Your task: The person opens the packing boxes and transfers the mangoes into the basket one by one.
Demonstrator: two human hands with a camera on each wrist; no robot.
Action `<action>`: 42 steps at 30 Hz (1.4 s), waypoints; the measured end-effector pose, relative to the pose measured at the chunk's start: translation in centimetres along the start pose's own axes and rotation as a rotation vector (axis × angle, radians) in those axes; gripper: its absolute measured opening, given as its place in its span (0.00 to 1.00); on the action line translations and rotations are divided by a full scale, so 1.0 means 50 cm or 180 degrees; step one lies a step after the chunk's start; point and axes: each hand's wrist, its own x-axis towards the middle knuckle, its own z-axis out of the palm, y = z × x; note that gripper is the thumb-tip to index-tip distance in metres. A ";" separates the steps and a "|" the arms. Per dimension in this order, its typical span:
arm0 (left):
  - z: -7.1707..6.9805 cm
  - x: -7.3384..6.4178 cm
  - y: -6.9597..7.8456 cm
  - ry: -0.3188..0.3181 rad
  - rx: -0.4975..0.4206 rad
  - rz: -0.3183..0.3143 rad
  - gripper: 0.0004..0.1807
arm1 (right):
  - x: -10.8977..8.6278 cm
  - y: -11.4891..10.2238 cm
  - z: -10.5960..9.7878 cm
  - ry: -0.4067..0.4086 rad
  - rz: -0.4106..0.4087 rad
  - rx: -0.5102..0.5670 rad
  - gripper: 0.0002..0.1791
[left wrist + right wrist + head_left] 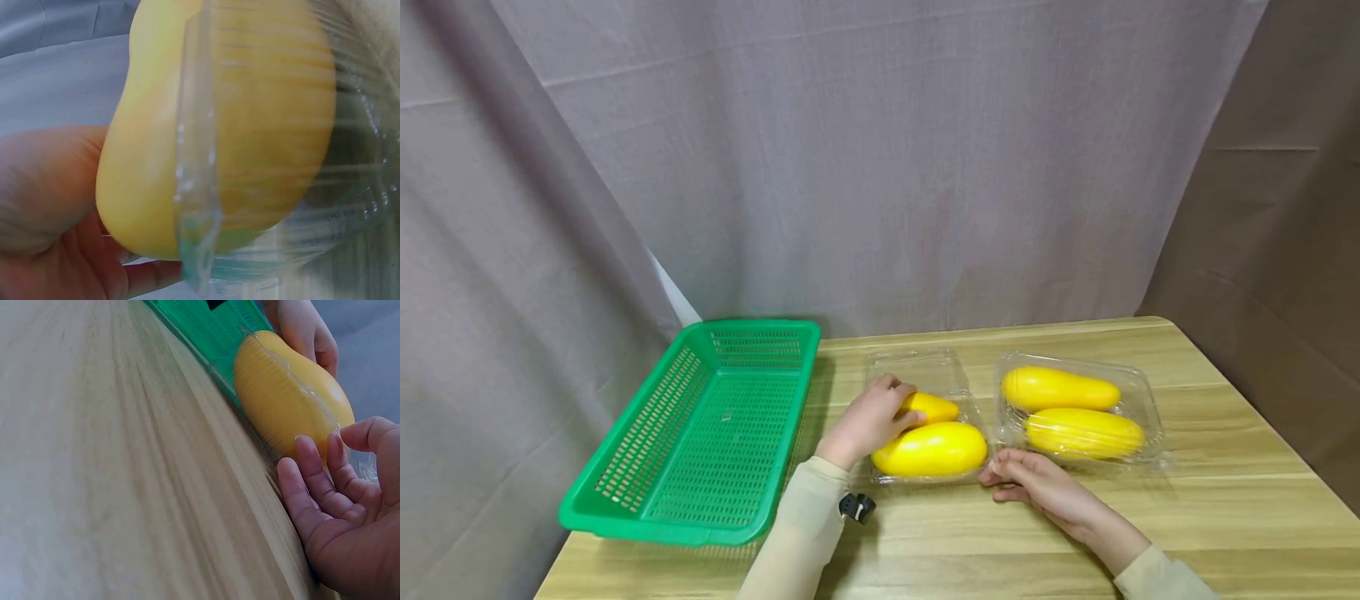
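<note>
A clear plastic clamshell box (917, 367) lies with its lid folded back and two yellow papayas inside. My left hand (867, 421) grips the far papaya (934, 408), thumb on the near side and fingers over the back. The near papaya (929, 450) lies along the box's front wall; in the left wrist view a papaya (144, 162) fills the middle behind the clear rim. At the box's front right corner, my right hand (1037, 485) pinches the rim between thumb and forefinger; its other fingers (315, 484) are loosely bent beside the wall.
A second clear box (1138, 387) on the right holds two more papayas (1084, 433). On the left stands a green perforated plastic basket (811, 367) with nothing inside. Grey curtains (880, 183) hang behind the wooden table (1225, 467).
</note>
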 end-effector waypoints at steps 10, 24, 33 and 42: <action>0.003 0.010 0.009 0.0147 -0.0045 0.0056 0.24 | -0.003 -0.005 -0.003 -0.0012 -0.0026 0.0004 0.13; -0.008 0.009 0.007 0.0067 -0.0259 -0.0130 0.29 | 0.001 -0.003 0.000 0.0009 -0.0011 0.0037 0.12; -0.012 0.013 0.019 0.0157 -0.0201 -0.0054 0.27 | -0.003 -0.002 0.000 0.0050 -0.0007 0.0031 0.13; -0.021 0.018 0.024 0.0212 -0.0210 0.0001 0.27 | -0.003 -0.001 0.003 0.0080 0.0019 -0.0012 0.12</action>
